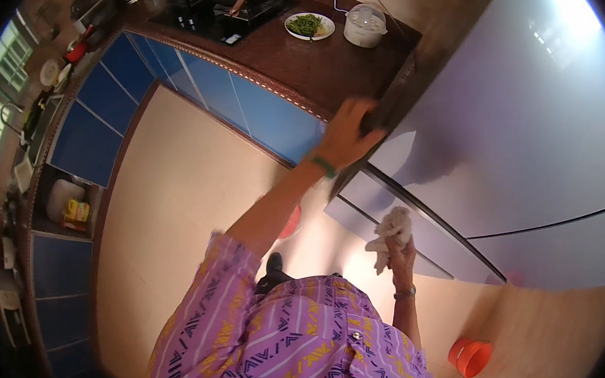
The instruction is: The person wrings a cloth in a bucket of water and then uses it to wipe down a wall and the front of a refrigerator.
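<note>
My left hand (346, 136) reaches forward, slightly blurred, its fingers spread beside the gap between the countertop's end and the pale refrigerator (501, 141). Nothing shows in its grip; whether the fingertips touch an edge, I cannot tell. A crumpled whitish cloth (394, 224) is bunched in my right hand (403, 260), held up in front of the refrigerator's lower part. One loose end of the cloth hangs down. A dark seam and a lower panel (396, 229) run along the refrigerator near that hand.
On the dark red countertop (291, 66) are a plate of green vegetables (306, 25), a corded white egg cooker (365, 27) and a cooktop (209, 24) with pans. Blue cabinets (91, 138) line the left. An orange-red bucket (470, 358) stands on the floor at right; a red object (291, 223) is partly hidden by my forearm.
</note>
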A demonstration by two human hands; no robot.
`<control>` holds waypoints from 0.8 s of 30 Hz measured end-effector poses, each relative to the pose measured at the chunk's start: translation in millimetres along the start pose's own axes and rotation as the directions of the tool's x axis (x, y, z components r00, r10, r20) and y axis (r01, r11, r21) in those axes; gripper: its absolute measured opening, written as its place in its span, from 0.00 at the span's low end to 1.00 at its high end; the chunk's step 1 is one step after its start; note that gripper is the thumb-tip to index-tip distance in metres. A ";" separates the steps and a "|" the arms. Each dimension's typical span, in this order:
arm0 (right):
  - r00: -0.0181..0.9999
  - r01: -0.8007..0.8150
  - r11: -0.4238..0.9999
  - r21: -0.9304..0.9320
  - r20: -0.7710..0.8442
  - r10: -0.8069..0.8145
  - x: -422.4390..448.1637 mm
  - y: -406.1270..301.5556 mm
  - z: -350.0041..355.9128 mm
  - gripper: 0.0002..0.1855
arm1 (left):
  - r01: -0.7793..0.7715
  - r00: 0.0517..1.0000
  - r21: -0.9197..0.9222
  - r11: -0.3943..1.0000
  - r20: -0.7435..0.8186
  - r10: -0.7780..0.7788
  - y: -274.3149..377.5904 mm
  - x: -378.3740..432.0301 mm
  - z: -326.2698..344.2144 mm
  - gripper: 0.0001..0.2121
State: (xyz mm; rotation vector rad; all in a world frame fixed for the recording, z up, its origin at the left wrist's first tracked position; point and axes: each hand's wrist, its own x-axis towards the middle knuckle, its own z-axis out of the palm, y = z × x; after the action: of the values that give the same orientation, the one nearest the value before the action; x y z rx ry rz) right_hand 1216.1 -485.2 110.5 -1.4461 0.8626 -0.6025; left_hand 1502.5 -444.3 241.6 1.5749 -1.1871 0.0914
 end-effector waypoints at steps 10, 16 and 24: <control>0.977 -0.077 0.996 0.036 0.203 0.068 14.1 -44.2 155.9 0.16 | 0.618 0.223 0.677 0.399 0.336 -0.915 -140.8 -438.1 -216.1 0.26; 0.965 0.002 0.973 -0.232 0.257 0.059 72.8 -36.3 198.2 0.22 | 0.950 -0.311 -0.009 -0.312 0.057 -0.949 -101.0 -537.3 -249.3 0.15; 0.983 0.178 0.984 0.004 -0.052 -0.178 211.8 -77.0 245.1 0.39 | 0.835 -0.314 -0.462 -0.298 0.045 -0.948 -91.1 -509.9 -204.5 0.15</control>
State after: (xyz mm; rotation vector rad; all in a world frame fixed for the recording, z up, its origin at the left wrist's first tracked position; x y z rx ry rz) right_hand 1546.6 -515.3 137.8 -1.5153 0.7738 -0.7794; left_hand 1418.1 22.4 -50.2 1.6158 0.8006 -0.8868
